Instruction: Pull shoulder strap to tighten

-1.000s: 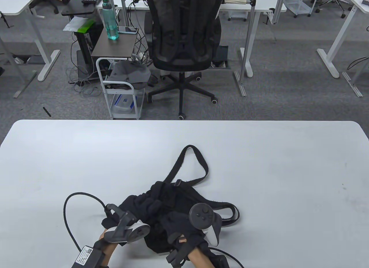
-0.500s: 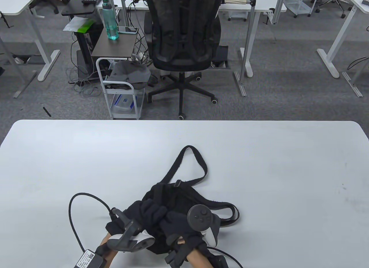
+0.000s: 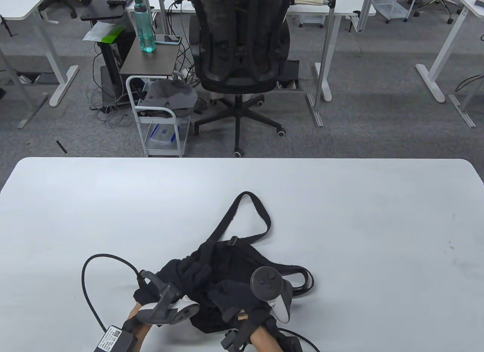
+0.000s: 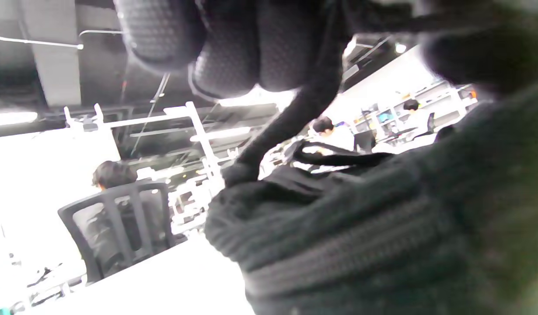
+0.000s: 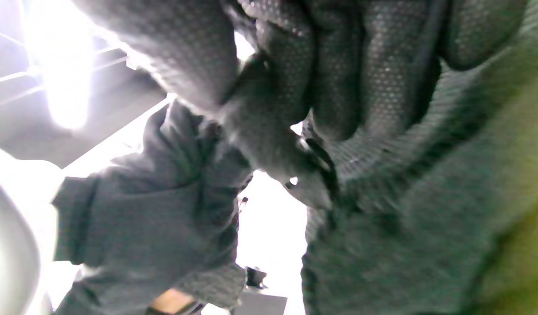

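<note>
Both hands, left hand (image 3: 177, 274) and right hand (image 3: 230, 291), clutch the black bag (image 3: 242, 259); shoulder strap (image 3: 247, 215) lies slack (tightening apparently unfinished).

Your table view is evenly lit and sharp, with soft shadows on the counter (image 3: 340, 215). Both wrist views are blurred, close-up out of focus, with blown-out white glare behind.

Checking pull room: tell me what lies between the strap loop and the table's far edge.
Nothing: in the table view, only bare white table lies between the strap loop and the far edge.
</note>
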